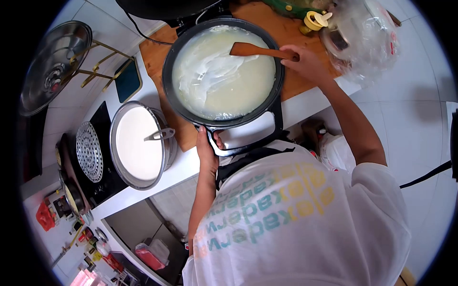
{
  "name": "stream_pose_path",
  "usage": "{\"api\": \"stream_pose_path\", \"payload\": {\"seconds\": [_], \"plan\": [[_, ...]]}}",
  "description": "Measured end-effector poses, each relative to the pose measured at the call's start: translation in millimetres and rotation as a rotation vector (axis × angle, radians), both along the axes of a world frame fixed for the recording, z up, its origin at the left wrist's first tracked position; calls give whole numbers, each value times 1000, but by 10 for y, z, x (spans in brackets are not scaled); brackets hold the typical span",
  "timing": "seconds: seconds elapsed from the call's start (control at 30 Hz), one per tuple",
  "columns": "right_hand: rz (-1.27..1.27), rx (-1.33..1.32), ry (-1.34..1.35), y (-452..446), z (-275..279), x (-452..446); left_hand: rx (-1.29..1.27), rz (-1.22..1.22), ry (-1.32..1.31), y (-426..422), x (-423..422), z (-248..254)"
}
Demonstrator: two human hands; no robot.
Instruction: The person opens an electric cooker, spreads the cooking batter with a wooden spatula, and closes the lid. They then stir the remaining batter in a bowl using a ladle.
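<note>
My right hand point(305, 62) is closed round the handle of a wooden spatula point(253, 49). The spatula's flat blade lies over the pale, milky layer point(229, 88) that covers a round black electric pan point(168, 78). White streaks and folds mark the left and upper part of that layer. At the pan's near edge, my left hand point(207, 150) grips the pan's front handle point(214, 140). Left of the pan stands a metal pot point(114, 164) of white liquid, with a ladle handle point(162, 134) resting over its rim.
Behind the pan is its raised black lid point(167, 5). A yellow-capped bottle point(315, 21) and a clear plastic bag point(372, 43) are at the right on the wooden board point(305, 88). A perforated metal disc point(89, 151) lies on the black hob point(102, 178). A metal lid point(52, 71) leans at upper left.
</note>
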State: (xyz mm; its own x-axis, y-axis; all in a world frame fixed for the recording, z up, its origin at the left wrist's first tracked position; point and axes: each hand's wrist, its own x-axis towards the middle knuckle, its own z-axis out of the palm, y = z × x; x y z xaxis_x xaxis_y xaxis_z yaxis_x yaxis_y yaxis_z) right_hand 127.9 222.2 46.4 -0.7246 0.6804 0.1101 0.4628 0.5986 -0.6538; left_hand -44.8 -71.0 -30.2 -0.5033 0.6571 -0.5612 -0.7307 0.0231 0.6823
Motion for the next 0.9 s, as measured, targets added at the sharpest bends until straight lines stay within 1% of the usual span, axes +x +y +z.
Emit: {"api": "stream_pose_path", "payload": {"seconds": [0.1, 0.2, 0.3, 0.4, 0.43, 0.53, 0.6, 0.67, 0.77, 0.87, 0.9], "plan": [[31, 126, -77, -97, -61, 94, 10, -25, 0, -5, -17, 10], [1, 120, -201, -427, 102, 331, 46, -41, -3, -14, -33, -20], [-34, 119, -101, -770, 129, 461, 47, -40, -55, -32, -54, -96], [-68, 174, -45, -916, 78, 123, 56, -61, -21, -32, -63, -102], [-88, 242, -72, -897, -14, -42, 68, -68, -18, -28, -64, -93], [-87, 249, -51, -905, -157, -463, 93, -114, -11, -59, -83, -53], [-84, 264, -78, -942, -174, -520, 104, -131, -59, -79, -110, -78], [-98, 286, -89, -1080, -188, -417, 104, -152, -82, -99, -131, -85], [-106, 343, -215, -1411, -119, -43, 157, -185, -89, -122, -152, -79], [-100, 290, -385, -1815, 62, 329, 160, -224, -99, -132, -175, -51], [-115, 290, -367, -1908, 97, 391, 189, -260, -102, -148, -199, -85]]}}
